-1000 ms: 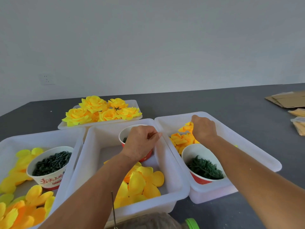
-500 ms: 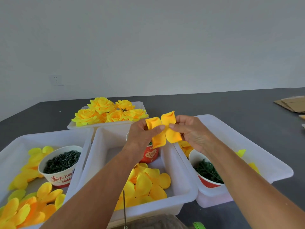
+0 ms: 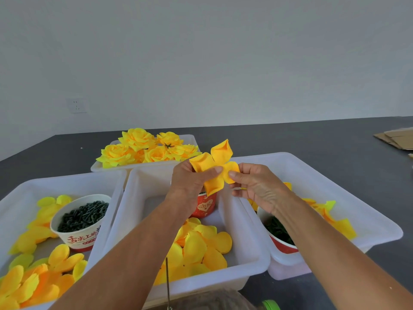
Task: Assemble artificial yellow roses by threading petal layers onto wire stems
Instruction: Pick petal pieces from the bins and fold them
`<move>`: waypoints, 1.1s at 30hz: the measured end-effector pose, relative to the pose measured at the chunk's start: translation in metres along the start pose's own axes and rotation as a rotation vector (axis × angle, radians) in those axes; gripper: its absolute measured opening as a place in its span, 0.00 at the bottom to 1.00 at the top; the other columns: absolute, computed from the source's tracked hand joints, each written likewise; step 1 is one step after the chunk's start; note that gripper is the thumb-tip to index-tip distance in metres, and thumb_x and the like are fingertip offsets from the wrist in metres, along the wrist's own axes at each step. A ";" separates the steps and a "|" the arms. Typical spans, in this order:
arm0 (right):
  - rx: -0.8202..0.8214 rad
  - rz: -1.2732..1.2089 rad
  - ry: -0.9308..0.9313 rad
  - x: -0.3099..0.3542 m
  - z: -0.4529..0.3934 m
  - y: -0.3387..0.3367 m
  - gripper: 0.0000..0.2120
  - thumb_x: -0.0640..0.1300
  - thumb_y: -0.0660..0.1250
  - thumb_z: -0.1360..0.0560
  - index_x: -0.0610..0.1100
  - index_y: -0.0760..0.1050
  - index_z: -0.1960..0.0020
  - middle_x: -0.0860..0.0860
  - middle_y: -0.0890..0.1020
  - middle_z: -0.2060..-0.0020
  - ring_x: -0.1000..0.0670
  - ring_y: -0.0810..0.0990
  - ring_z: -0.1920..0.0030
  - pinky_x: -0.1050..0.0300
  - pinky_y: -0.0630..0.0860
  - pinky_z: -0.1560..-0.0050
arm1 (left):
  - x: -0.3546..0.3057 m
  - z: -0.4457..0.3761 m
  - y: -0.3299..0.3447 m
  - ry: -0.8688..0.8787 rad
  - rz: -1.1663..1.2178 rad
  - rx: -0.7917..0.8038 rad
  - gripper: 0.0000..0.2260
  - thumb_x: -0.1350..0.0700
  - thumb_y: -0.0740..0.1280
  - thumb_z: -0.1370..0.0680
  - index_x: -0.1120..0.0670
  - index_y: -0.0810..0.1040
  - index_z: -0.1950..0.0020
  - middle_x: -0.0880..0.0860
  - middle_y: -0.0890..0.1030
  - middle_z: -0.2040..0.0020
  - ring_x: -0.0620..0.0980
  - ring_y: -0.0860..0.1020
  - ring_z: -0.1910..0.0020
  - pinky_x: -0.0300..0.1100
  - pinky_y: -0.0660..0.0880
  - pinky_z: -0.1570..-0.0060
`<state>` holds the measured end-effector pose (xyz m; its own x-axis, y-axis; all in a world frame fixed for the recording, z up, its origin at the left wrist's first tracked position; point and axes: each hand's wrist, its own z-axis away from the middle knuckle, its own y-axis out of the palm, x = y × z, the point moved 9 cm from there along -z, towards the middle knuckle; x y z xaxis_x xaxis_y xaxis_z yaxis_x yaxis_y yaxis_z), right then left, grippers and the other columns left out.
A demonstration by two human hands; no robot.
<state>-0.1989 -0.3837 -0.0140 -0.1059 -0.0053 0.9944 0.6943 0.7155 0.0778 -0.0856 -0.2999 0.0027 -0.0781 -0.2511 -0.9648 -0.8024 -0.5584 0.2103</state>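
Both hands hold one orange-yellow four-lobed petal layer (image 3: 214,166) up above the middle tub (image 3: 250,262). My left hand (image 3: 190,182) pinches its left lobe with thumb on top. My right hand (image 3: 254,186) pinches its right lobe between thumb and fingers. A thin wire stem (image 3: 167,280) stands upright at the bottom edge, near my left forearm, touched by neither hand. Loose yellow petals (image 3: 201,245) lie in the middle tub. Finished yellow roses (image 3: 143,148) are piled in a far tray.
A left tub (image 3: 67,182) holds petals and a paper bowl of dark green pieces (image 3: 82,217). A right tub (image 3: 348,198) holds petals and another bowl of green pieces (image 3: 277,229). A red cup (image 3: 206,204) stands in the middle tub. Cardboard (image 3: 395,139) lies far right.
One second ago my right hand reached into the right tub and my left was at the red cup. Both then rose and met, holding the petal layer, which now sits slightly higher.
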 end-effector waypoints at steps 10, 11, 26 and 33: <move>-0.201 0.232 -0.192 0.018 0.011 -0.010 0.11 0.42 0.75 0.32 0.44 0.76 0.70 0.52 0.73 0.81 0.56 0.69 0.79 0.66 0.69 0.76 | 0.017 0.008 0.007 -0.188 -0.091 0.047 0.23 0.56 0.76 0.36 0.56 0.78 0.42 0.56 0.82 0.46 0.57 0.79 0.45 0.57 0.74 0.41; -0.211 0.212 -0.181 0.016 0.010 -0.011 0.09 0.42 0.75 0.32 0.44 0.77 0.69 0.52 0.74 0.80 0.56 0.71 0.78 0.66 0.70 0.75 | 0.017 0.007 0.006 -0.176 -0.080 0.029 0.20 0.57 0.76 0.34 0.56 0.79 0.44 0.55 0.82 0.47 0.56 0.80 0.47 0.54 0.75 0.43; -0.270 0.432 -0.264 0.022 0.008 -0.016 0.07 0.34 0.69 0.27 0.38 0.81 0.50 0.51 0.81 0.68 0.57 0.79 0.68 0.64 0.76 0.63 | -0.016 0.001 -0.013 0.175 -0.163 -0.114 0.23 0.63 0.77 0.34 0.50 0.77 0.42 0.54 0.81 0.55 0.48 0.78 0.57 0.37 0.77 0.59; -0.164 0.494 -0.407 0.031 0.013 0.000 0.09 0.33 0.67 0.26 0.43 0.81 0.50 0.51 0.83 0.63 0.57 0.80 0.63 0.66 0.75 0.60 | -0.028 0.009 0.013 0.423 -0.772 0.021 0.07 0.58 0.74 0.30 0.55 0.83 0.52 0.50 0.79 0.59 0.43 0.74 0.60 0.30 0.69 0.60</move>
<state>-0.2117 -0.3750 0.0155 0.0145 0.5835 0.8120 0.8265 0.4501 -0.3381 -0.0995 -0.2928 0.0312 0.7129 -0.0838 -0.6963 -0.5521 -0.6793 -0.4835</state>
